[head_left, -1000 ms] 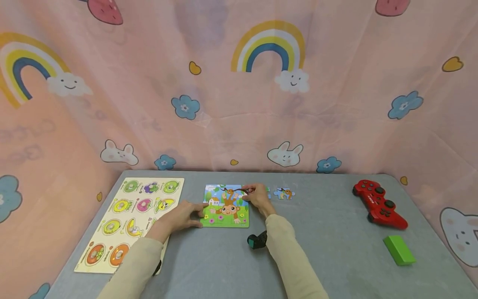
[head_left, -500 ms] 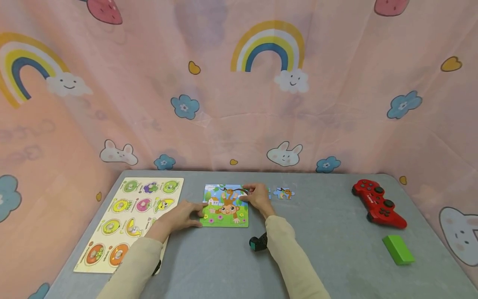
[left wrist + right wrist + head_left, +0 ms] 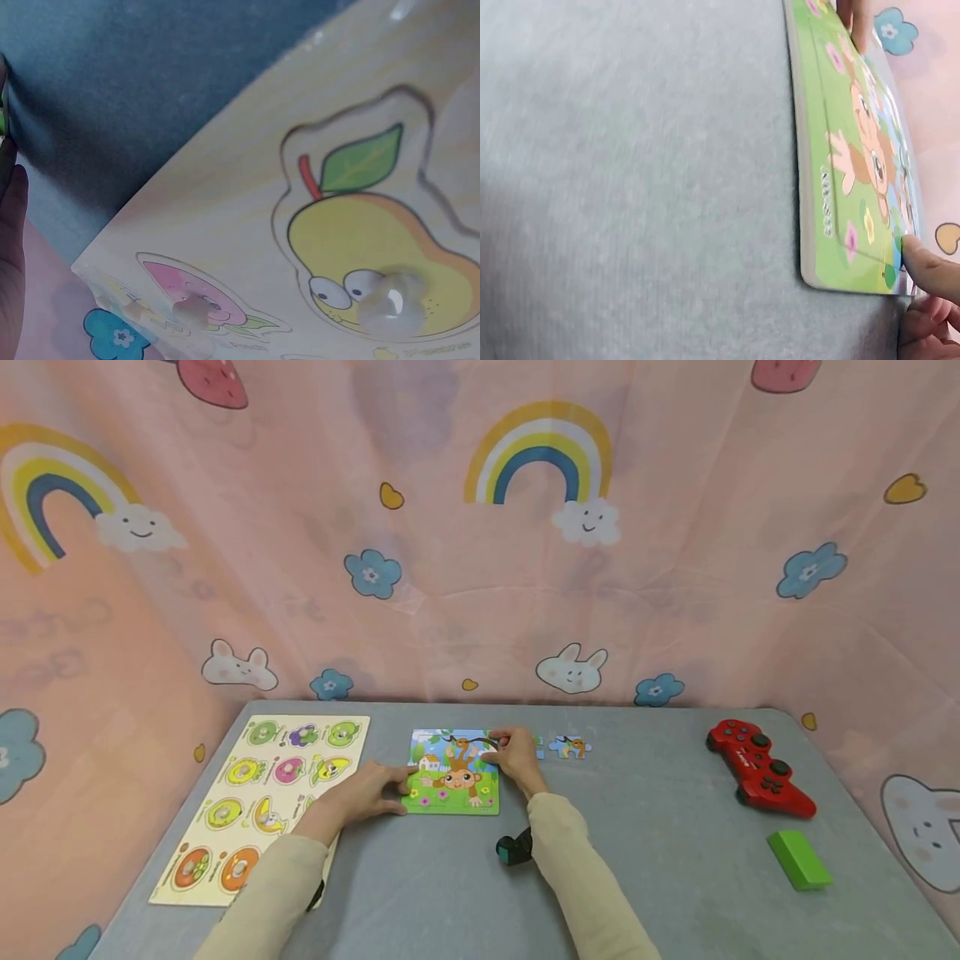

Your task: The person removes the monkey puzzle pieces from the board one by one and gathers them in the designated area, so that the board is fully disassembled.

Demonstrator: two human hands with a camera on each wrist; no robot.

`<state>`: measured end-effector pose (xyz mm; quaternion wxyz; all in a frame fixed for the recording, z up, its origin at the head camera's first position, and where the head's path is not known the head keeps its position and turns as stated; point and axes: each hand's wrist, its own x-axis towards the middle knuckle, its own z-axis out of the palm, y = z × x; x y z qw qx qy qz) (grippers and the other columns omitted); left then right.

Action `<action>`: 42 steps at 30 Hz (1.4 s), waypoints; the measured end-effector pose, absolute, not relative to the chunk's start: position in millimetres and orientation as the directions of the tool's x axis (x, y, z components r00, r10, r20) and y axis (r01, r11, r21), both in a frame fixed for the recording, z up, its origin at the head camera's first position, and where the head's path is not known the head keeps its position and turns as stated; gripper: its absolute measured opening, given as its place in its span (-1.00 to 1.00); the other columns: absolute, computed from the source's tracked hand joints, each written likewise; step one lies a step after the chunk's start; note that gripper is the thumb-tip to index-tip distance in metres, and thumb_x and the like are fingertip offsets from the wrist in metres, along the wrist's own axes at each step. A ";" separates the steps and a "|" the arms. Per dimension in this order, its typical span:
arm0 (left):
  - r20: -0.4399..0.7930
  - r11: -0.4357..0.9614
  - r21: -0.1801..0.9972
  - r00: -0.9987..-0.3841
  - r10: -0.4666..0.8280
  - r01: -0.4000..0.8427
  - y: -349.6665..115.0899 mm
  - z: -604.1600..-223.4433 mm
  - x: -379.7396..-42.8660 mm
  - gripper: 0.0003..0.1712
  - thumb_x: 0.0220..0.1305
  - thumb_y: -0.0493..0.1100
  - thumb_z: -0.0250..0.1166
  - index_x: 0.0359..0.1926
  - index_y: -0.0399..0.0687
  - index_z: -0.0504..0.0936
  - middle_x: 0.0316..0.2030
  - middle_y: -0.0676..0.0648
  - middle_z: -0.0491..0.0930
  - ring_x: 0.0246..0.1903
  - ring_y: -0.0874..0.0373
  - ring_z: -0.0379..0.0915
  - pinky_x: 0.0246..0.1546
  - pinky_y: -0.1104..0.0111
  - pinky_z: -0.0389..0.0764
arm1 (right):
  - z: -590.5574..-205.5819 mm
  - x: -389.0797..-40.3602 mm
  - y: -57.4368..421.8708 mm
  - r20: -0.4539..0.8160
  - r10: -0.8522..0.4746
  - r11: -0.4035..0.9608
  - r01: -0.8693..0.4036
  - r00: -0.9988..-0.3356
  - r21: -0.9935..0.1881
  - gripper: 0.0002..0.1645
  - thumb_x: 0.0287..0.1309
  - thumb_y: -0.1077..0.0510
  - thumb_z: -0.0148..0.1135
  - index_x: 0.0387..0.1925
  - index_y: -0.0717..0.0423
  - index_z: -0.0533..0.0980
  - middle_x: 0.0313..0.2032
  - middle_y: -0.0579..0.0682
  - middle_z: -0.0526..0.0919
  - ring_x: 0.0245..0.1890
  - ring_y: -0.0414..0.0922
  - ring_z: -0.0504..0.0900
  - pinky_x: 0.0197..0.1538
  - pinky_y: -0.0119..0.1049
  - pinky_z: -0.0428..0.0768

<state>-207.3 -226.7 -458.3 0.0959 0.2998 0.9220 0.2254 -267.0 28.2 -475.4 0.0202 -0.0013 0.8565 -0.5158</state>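
- Right sleeve [image 3: 588, 877] edged slightly left.
- Left grip [image 3: 363, 792], thumb parted, holding nothing, touches the monkey puzzle [image 3: 452, 783] at its left edge; right grip [image 3: 517, 760] pinches its upper-right edge.
- Worktop [image 3: 637, 827] stretches to the red controller [image 3: 759, 770].
- I read "Pears" on the fruit board [image 3: 225, 184].

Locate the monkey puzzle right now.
In the head view, the monkey puzzle lies between the left hand and right hand, right of the fruit board.

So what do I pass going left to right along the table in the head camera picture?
Fruit board, left hand, monkey puzzle, right hand, loose puzzle pieces, red controller, green block.
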 end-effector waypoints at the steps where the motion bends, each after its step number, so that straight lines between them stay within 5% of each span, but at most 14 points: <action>1: -0.042 0.719 0.472 -0.802 0.596 0.510 -226.7 -458.3 -207.2 -0.82 0.08 -0.16 0.45 -0.38 -0.01 0.57 0.17 -0.16 0.51 -0.05 0.11 0.51 -0.18 0.36 0.41 | -475.7 -266.8 27.7 -0.041 -0.025 0.456 0.025 -0.999 -0.890 -0.61 -0.16 0.46 0.46 -0.18 0.43 0.60 -0.58 -0.07 0.27 -0.52 -0.17 0.21 -0.32 -0.30 0.28; 10: -0.043 0.721 0.483 -0.809 0.587 0.497 -227.8 -458.5 -205.5 -0.82 0.07 -0.17 0.45 -0.38 0.00 0.57 0.17 -0.16 0.51 0.02 0.06 0.51 -0.16 0.35 0.42 | -477.3 -266.4 27.2 -0.131 -0.028 0.299 0.117 -0.991 -0.947 -0.59 -0.12 0.57 0.35 -0.12 0.46 0.56 -0.53 -0.07 0.20 -0.48 -0.17 0.17 -0.36 -0.34 0.28; 23: -0.052 0.722 0.486 -0.809 0.586 0.492 -227.4 -458.6 -205.3 -0.83 0.08 -0.16 0.44 -0.36 -0.01 0.58 0.18 -0.16 0.50 -0.03 0.11 0.50 -0.15 0.34 0.41 | -475.4 -266.4 27.8 -0.166 -0.070 0.251 0.144 -0.984 -0.957 -0.60 -0.08 0.63 0.26 -0.11 0.46 0.56 -0.54 -0.07 0.18 -0.45 -0.17 0.21 -0.34 -0.37 0.30; 31: -0.034 0.716 0.478 -0.804 0.594 0.509 -227.0 -458.0 -206.5 -0.81 0.07 -0.17 0.45 -0.38 -0.02 0.56 0.16 -0.17 0.51 -0.04 0.10 0.51 -0.18 0.37 0.40 | -479.9 -266.6 30.2 -0.135 -0.068 0.290 0.110 -0.988 -0.951 -0.52 -0.05 0.57 0.30 0.00 0.45 0.52 -0.51 -0.06 0.19 -0.59 -0.22 0.11 -0.46 -0.40 0.21; 42: -0.034 0.715 0.484 -0.806 0.591 0.504 -227.6 -459.6 -207.9 -0.81 0.07 -0.17 0.45 -0.39 -0.01 0.56 0.17 -0.16 0.51 -0.07 0.15 0.49 -0.18 0.38 0.40 | -478.2 -266.0 30.6 -0.086 -0.020 0.430 0.070 -0.996 -0.900 -0.52 -0.13 0.39 0.47 -0.07 0.35 0.60 -0.57 -0.09 0.21 -0.52 -0.18 0.16 -0.30 -0.29 0.25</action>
